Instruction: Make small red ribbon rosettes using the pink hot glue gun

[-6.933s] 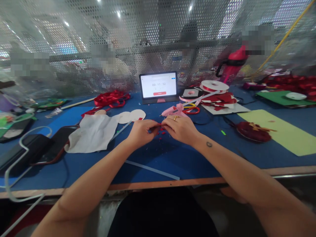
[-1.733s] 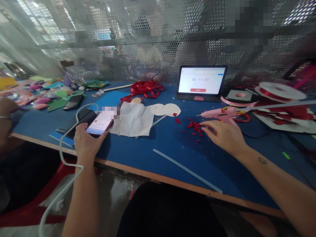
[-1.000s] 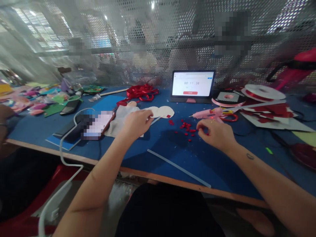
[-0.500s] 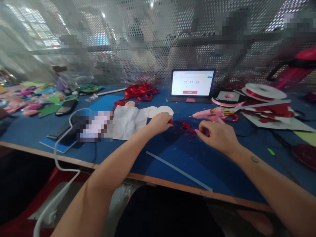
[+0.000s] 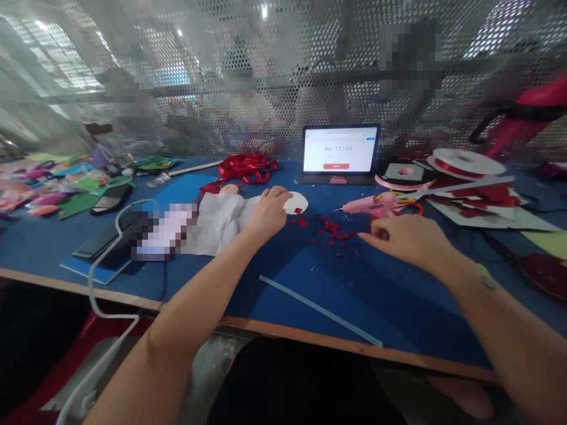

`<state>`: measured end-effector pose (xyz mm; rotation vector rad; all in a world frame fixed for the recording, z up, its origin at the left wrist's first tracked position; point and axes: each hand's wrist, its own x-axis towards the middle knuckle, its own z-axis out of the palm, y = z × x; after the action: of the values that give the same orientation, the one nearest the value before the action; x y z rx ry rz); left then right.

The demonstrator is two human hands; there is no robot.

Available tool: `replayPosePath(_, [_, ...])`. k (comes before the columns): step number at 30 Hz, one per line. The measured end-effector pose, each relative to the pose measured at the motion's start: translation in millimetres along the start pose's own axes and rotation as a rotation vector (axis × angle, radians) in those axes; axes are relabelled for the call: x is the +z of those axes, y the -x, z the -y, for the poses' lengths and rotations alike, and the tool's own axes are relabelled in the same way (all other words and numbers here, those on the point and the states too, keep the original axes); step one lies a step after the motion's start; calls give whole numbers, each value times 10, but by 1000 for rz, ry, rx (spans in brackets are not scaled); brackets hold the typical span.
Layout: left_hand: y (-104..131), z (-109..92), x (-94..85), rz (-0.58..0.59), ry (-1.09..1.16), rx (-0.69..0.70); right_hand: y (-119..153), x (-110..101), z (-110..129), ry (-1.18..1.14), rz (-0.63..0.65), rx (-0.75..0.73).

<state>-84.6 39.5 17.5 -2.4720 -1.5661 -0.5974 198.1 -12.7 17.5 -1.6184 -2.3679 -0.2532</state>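
Note:
My left hand (image 5: 271, 211) lies over the left part of a white rounded piece (image 5: 296, 202), its fingers bent at the edge of a white cloth (image 5: 219, 218); whether it grips anything is hidden. A small red square (image 5: 298, 211) rests on the white piece. Small red bits (image 5: 335, 229) are scattered on the blue table between my hands. To their right hovers my right hand (image 5: 384, 236), thumb stretched out and fingers curled, with nothing visible held. Just behind it lies a pink glue gun (image 5: 370, 204), its tip pointing left.
A tablet (image 5: 340, 150) showing a timer stands at the back. Ribbon spools (image 5: 470, 163) and red scraps lie right, red ribbon (image 5: 248, 167) behind the cloth. A clear glue stick (image 5: 319, 308) lies near the front edge (image 5: 283, 333); a white cable (image 5: 95, 277) hangs left.
My left hand has moved left, uncovering the red square and a few red bits. My right hand has shifted slightly right, away from the red bits.

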Motion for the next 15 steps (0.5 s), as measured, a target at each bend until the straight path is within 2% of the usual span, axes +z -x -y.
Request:
replayPosePath(4, [11,-85,39,79,125,138,-13,22,-160,82,90,13])
replayPosePath(7, [22,-103,36,116,145,185,-19,12,-155,104,115,72])
replayPosePath(13, [23,-93,33,226,58,104,-10,-63,78,37,124,64])
replayPosePath(15, [17,-102,35,218,71,89,-2,-67,149,-9,101,53])
